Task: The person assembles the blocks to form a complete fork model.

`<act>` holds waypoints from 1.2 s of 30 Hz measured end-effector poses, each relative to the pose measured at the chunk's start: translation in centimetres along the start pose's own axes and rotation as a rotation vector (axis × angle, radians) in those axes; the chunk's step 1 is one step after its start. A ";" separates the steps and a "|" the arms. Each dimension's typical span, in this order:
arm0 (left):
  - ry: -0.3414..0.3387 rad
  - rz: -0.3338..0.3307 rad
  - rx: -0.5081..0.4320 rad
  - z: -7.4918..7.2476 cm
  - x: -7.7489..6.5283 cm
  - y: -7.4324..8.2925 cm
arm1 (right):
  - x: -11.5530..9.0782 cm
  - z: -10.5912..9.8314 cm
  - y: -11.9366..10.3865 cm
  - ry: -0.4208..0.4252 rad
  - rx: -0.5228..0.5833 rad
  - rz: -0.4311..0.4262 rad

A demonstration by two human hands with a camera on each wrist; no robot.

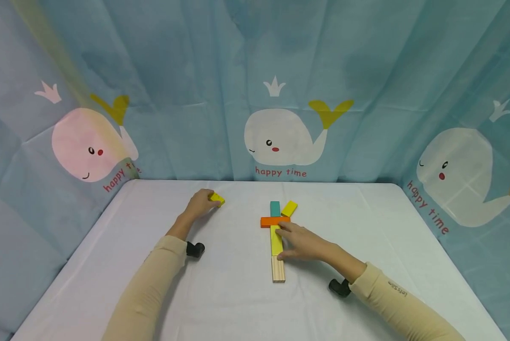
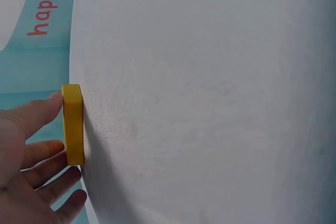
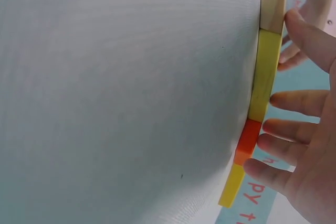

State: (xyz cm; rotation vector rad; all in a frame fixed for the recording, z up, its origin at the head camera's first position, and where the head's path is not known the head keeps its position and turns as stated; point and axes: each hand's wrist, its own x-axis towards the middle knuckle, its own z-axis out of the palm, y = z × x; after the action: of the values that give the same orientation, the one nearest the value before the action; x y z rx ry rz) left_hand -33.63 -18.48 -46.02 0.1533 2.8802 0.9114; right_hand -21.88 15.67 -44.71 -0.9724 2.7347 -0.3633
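My left hand (image 1: 200,203) pinches a yellow block (image 2: 74,129) between thumb and fingers, low over the left part of the white table. My right hand (image 1: 303,241) reaches over a row of blocks, thumb and fingers spread and fairly straight, fingertips right at the blocks. This row has a plain wood block (image 1: 278,269) nearest me, then a yellow block (image 1: 276,237), an orange block (image 1: 269,222) lying crosswise, and a teal block (image 1: 275,208) at the far end. A second yellow block (image 1: 289,208) lies slanted beside the teal one.
The white table (image 1: 220,293) has its far edge against a blue curtain (image 1: 186,94) printed with whales. Curtain also hangs along the left and right sides. A black wrist camera (image 1: 195,249) sits at the left cuff, another black wrist camera (image 1: 339,288) at the right.
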 end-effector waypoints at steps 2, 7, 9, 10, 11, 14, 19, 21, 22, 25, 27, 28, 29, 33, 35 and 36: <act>0.006 -0.007 0.004 0.0 0.0 0.0 | 0.0 0.0 0.0 -0.003 -0.007 0.005; 0.009 -0.033 0.004 0.1 0.0 0.1 | 0.0 0.0 0.0 -0.012 -0.027 -0.008; 0.011 -0.043 0.003 0.2 0.1 0.0 | 0.0 0.0 0.0 -0.017 -0.029 -0.018; 0.012 -0.046 0.001 0.3 0.1 0.0 | 0.0 0.0 0.0 -0.021 -0.031 -0.019; 0.014 -0.049 -0.003 0.3 0.2 0.0 | 0.0 -0.1 0.0 -0.025 -0.033 -0.017; 0.019 -0.049 -0.013 0.4 0.3 -0.1 | 0.1 -0.2 -0.1 -0.033 -0.034 -0.010; 0.020 -0.031 0.001 0.5 0.3 0.0 | 0.1 -0.2 -0.1 -0.038 -0.040 -0.002; 0.021 -0.021 0.015 0.4 0.3 0.1 | 0.1 -0.3 -0.1 -0.038 -0.039 -0.005; 0.022 -0.018 0.024 0.4 0.3 0.2 | 0.1 -0.3 -0.1 -0.040 -0.038 -0.005; 0.028 -0.012 0.041 0.4 0.3 0.4 | 0.2 -0.3 -0.1 -0.043 -0.034 -0.003; 0.033 -0.009 0.052 0.3 0.3 0.5 | 0.2 -0.3 -0.1 -0.047 -0.035 -0.003; 0.037 -0.009 0.058 0.3 0.3 0.5 | 0.2 -0.3 -0.1 -0.046 -0.035 -0.001; 0.041 -0.007 0.061 0.4 0.3 0.5 | 0.3 -0.3 -0.1 -0.043 -0.038 -0.004; 0.053 -0.003 0.077 0.4 0.5 0.6 | 0.3 -0.3 -0.1 -0.035 -0.036 0.005; 0.052 -0.007 0.076 0.4 0.5 0.6 | 0.3 -0.3 -0.1 -0.038 -0.030 0.004; 0.050 -0.009 0.076 0.4 0.6 0.6 | 0.2 -0.3 -0.1 -0.040 -0.027 0.007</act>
State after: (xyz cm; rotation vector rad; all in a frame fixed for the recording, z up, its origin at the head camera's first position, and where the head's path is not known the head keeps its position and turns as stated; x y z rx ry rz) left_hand -34.12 -17.65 -46.02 0.1266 2.9611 0.8160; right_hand -22.08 15.50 -44.42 -0.9661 2.7133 -0.3028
